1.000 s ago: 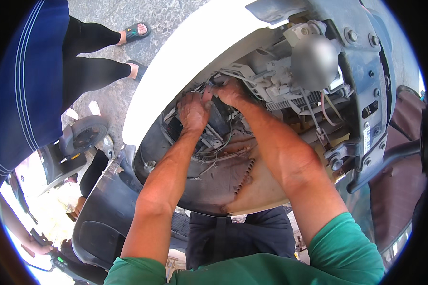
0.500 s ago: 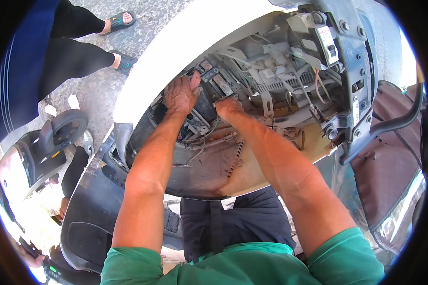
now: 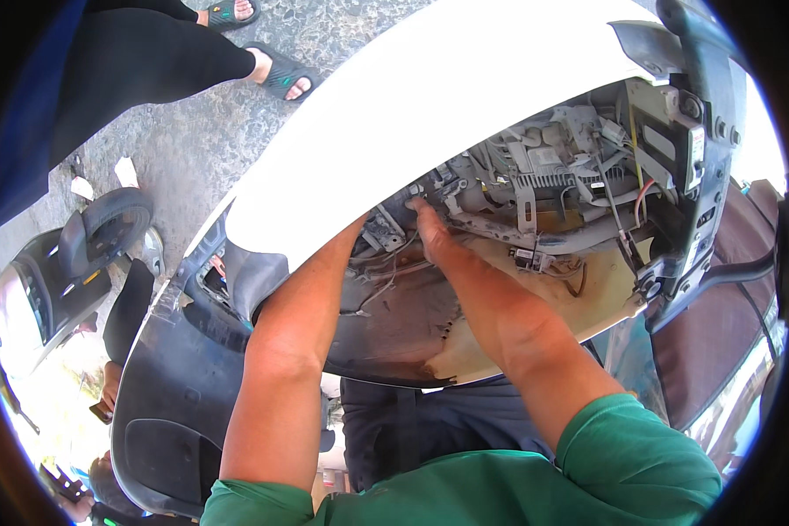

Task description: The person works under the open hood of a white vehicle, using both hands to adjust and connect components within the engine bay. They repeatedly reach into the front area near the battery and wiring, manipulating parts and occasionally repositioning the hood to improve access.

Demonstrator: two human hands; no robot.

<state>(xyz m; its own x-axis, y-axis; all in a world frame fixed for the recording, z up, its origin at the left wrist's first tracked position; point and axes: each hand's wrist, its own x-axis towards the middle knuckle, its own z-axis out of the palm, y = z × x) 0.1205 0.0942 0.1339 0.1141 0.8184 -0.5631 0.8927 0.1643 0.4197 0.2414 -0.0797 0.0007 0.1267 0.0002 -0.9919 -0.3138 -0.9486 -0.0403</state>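
Both my arms reach into the opened body of a scooter, under its white side panel (image 3: 368,114). The panel's edge hides my left hand; only the forearm shows up to about the wrist. My right hand (image 3: 425,226) is in the cavity beside a grey metal bracket (image 3: 384,230) and some dusty parts. A thumb or finger points inward, but the remaining fingers are hidden, so I cannot see whether they grip anything. Thin loose wires (image 3: 386,285) hang below the bracket, over the brown-stained inner side of the lower cover (image 3: 394,324).
To the right lie a finned part (image 3: 570,178), a small connector (image 3: 528,259) and the metal frame (image 3: 706,193). The dark scooter footboard (image 3: 162,394) is at left. A person's sandalled foot (image 3: 285,74) stands beyond the panel. A second scooter's wheel (image 3: 114,228) is at far left.
My view has shifted, and the white panel now covers more of the cavity. My left hand, visible spread on the parts before, is now behind the panel. A bystander's feet appear further right.
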